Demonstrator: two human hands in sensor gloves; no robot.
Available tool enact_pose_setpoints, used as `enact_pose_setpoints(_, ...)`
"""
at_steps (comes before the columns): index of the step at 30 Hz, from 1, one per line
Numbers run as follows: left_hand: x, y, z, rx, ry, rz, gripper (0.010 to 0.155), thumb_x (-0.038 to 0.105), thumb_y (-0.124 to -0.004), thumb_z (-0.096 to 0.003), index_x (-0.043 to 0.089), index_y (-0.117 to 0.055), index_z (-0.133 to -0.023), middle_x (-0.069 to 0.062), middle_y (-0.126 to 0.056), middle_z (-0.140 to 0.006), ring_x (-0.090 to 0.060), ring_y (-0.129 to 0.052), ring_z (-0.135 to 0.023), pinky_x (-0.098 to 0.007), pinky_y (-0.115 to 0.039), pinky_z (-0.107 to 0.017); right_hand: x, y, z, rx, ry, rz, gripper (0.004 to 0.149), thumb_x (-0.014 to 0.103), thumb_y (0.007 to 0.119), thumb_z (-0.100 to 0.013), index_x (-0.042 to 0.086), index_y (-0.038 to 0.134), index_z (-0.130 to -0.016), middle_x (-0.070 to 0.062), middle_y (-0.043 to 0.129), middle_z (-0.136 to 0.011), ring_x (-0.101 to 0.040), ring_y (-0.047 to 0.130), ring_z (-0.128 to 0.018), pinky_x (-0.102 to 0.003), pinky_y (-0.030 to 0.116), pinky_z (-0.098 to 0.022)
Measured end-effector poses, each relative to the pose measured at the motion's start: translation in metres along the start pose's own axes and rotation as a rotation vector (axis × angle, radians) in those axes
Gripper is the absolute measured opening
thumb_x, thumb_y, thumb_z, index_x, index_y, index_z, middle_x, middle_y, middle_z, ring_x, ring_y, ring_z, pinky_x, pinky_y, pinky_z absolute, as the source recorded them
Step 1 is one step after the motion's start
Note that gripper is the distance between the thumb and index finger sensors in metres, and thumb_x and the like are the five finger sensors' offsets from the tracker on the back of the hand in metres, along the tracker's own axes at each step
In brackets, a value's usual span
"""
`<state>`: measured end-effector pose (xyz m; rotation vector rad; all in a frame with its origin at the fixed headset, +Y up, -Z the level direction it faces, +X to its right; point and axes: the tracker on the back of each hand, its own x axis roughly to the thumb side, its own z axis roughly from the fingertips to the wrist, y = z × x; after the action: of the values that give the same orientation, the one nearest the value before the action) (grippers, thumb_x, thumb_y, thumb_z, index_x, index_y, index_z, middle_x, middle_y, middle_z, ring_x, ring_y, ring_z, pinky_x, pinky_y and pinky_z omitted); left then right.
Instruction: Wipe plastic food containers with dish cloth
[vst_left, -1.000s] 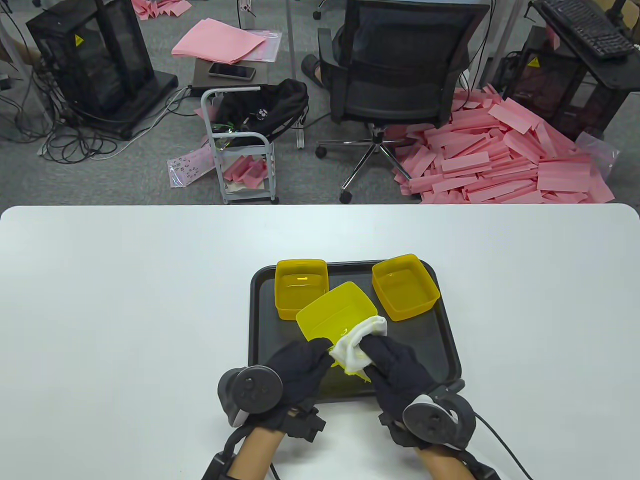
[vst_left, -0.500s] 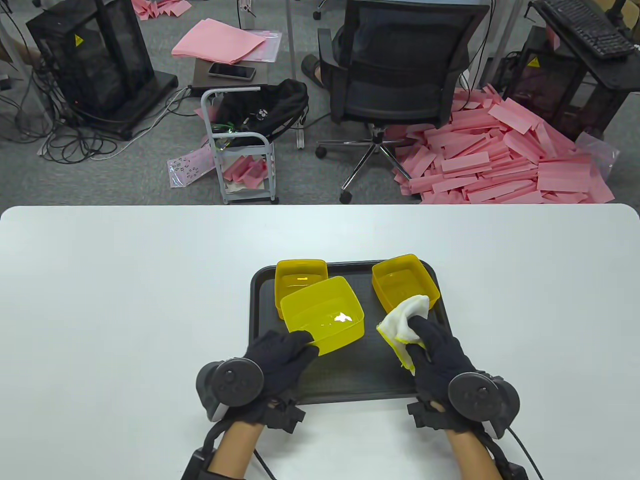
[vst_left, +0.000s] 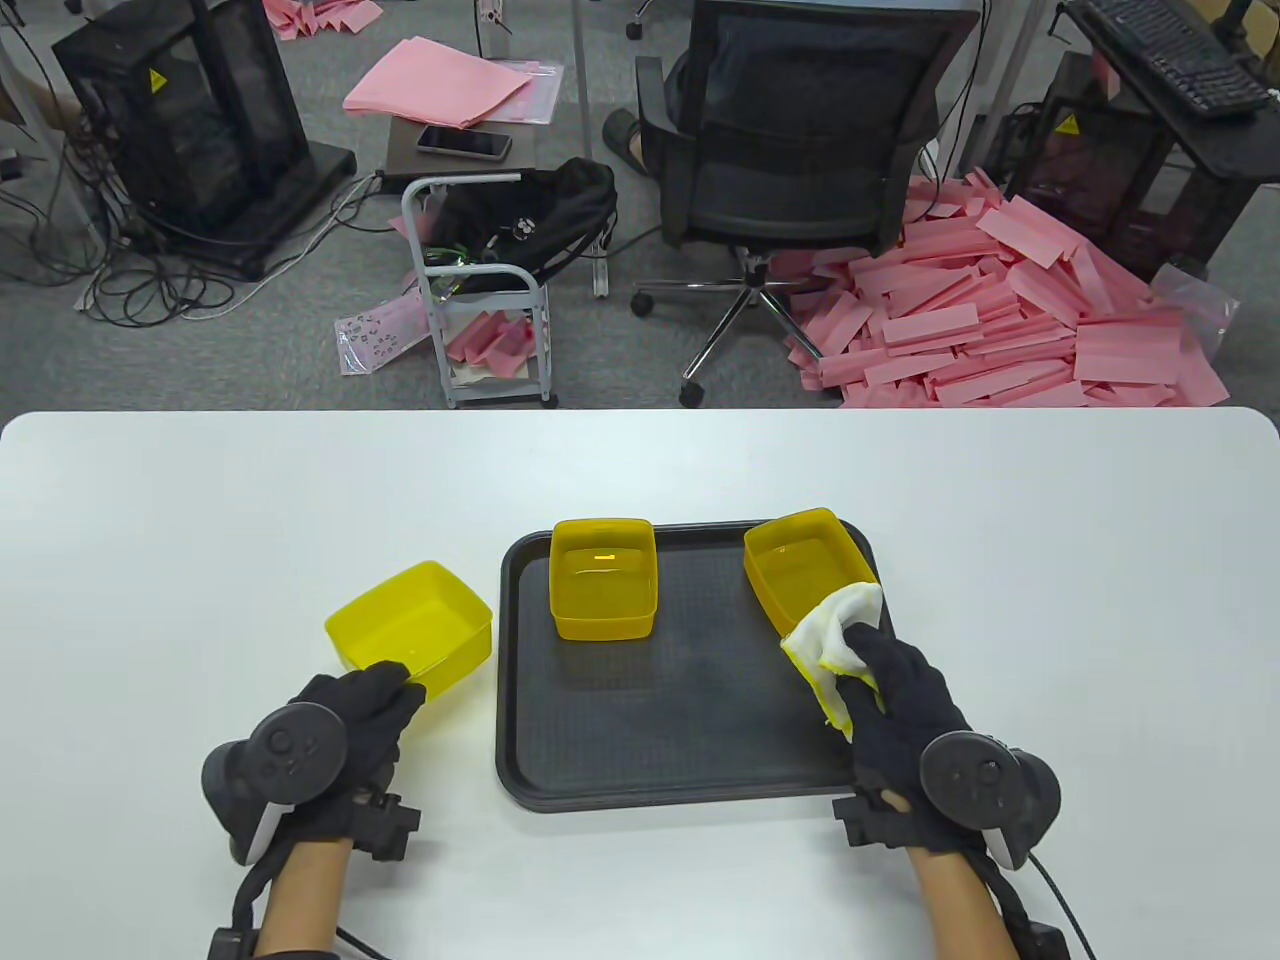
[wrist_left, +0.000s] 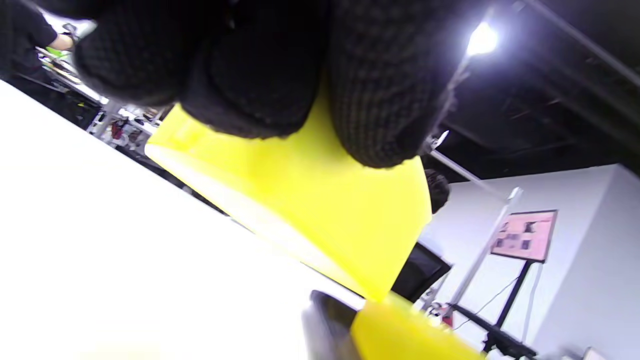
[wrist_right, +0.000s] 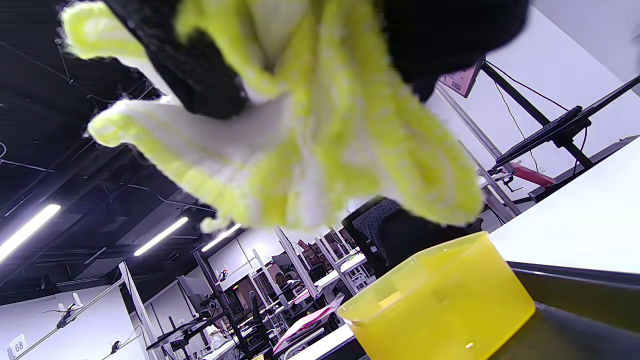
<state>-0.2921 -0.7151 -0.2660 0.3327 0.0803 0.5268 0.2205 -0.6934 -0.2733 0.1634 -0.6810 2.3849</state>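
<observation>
My left hand (vst_left: 365, 700) grips the near rim of a yellow plastic container (vst_left: 410, 625) on the white table, left of the black tray (vst_left: 690, 720). In the left wrist view my fingers (wrist_left: 260, 75) clamp that container's yellow wall (wrist_left: 320, 210). My right hand (vst_left: 885, 680) holds a bunched white and yellow dish cloth (vst_left: 835, 630) over the tray's right side, touching the near corner of the right yellow container (vst_left: 805, 570). The cloth (wrist_right: 300, 150) fills the right wrist view above that container (wrist_right: 440, 310). Another yellow container (vst_left: 603, 578) stands at the tray's back left.
The white table (vst_left: 200, 500) extends far left and right of the tray. Beyond its far edge are an office chair (vst_left: 790, 150), a small cart (vst_left: 480, 290) and a pile of pink foam strips (vst_left: 1000, 310) on the floor.
My left hand has carried the yellow container off the tray leftward and set it on the table. My right hand with the cloth moved right, away from it, toward the right container.
</observation>
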Motion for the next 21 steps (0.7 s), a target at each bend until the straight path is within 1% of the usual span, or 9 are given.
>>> enact_pose_setpoints(4, -0.015, -0.014, 0.003, -0.056, 0.034, -0.054, 0.039, 0.046, -0.092, -0.0412, 0.027, -0.098, -0.075, -0.007, -0.100, -0.049, -0.036, -0.094, -0.050, -0.052, -0.077, -0.039, -0.001, -0.001, 0.000, 0.003, 0.007, 0.002, 0.048, 0.036, 0.083, -0.053, 0.025, 0.071, -0.098, -0.007, 0.081, -0.094, -0.033, 0.090, -0.059, -0.035, 0.088, -0.030)
enact_pose_setpoints(9, -0.019, -0.023, 0.003, -0.088, 0.045, -0.101, 0.039, 0.046, -0.092, -0.0408, 0.029, -0.098, -0.075, -0.006, -0.101, -0.052, -0.036, -0.095, -0.051, -0.052, -0.076, -0.039, -0.001, -0.001, 0.000, 0.008, 0.013, 0.002, 0.047, 0.036, 0.083, -0.053, 0.025, 0.072, -0.098, -0.007, 0.081, -0.094, -0.033, 0.090, -0.059, -0.035, 0.088, -0.031)
enact_pose_setpoints(14, -0.021, -0.033, 0.004, -0.138, 0.076, -0.190, 0.039, 0.046, -0.093, -0.0400, 0.033, -0.100, -0.076, -0.003, -0.104, -0.054, -0.035, -0.096, -0.049, -0.052, -0.077, -0.039, -0.002, -0.001, -0.001, 0.014, 0.025, -0.006, 0.047, 0.036, 0.083, -0.053, 0.025, 0.071, -0.098, -0.008, 0.080, -0.094, -0.033, 0.089, -0.060, -0.035, 0.088, -0.031)
enact_pose_setpoints(16, -0.021, -0.035, 0.004, -0.177, 0.092, -0.218, 0.039, 0.046, -0.092, -0.0409, 0.035, -0.099, -0.078, -0.002, -0.104, -0.056, -0.034, -0.096, -0.049, -0.052, -0.077, -0.039, -0.002, -0.001, -0.001, 0.018, 0.027, -0.010, 0.047, 0.036, 0.083, -0.053, 0.024, 0.072, -0.098, -0.007, 0.080, -0.094, -0.033, 0.089, -0.060, -0.035, 0.088, -0.031)
enact_pose_setpoints(18, -0.018, -0.032, 0.004, -0.181, 0.085, -0.228, 0.041, 0.045, -0.092, -0.0416, 0.034, -0.098, -0.080, -0.004, -0.103, -0.058, -0.035, -0.095, -0.049, -0.052, -0.076, -0.040, -0.002, -0.001, -0.001, 0.020, 0.029, -0.012, 0.047, 0.036, 0.083, -0.053, 0.024, 0.071, -0.098, -0.008, 0.080, -0.094, -0.034, 0.089, -0.060, -0.035, 0.088, -0.031)
enact_pose_setpoints(20, -0.014, -0.024, 0.003, -0.188, 0.085, -0.235, 0.050, 0.050, -0.091, -0.0410, 0.033, -0.093, -0.088, -0.006, -0.101, -0.063, -0.036, -0.093, -0.051, -0.053, -0.075, -0.042, -0.003, -0.001, -0.001, 0.021, 0.031, -0.016, 0.047, 0.036, 0.083, -0.053, 0.025, 0.072, -0.097, -0.007, 0.080, -0.094, -0.033, 0.089, -0.060, -0.035, 0.088, -0.031)
enact_pose_setpoints(21, -0.012, -0.019, 0.003, -0.174, 0.079, -0.229, 0.052, 0.052, -0.090, -0.0408, 0.032, -0.092, -0.089, -0.006, -0.100, -0.064, -0.037, -0.092, -0.052, -0.053, -0.074, -0.043, -0.003, -0.001, -0.001, 0.021, 0.033, -0.020, 0.047, 0.036, 0.083, -0.053, 0.024, 0.072, -0.098, -0.008, 0.080, -0.094, -0.034, 0.090, -0.059, -0.035, 0.088, -0.031)
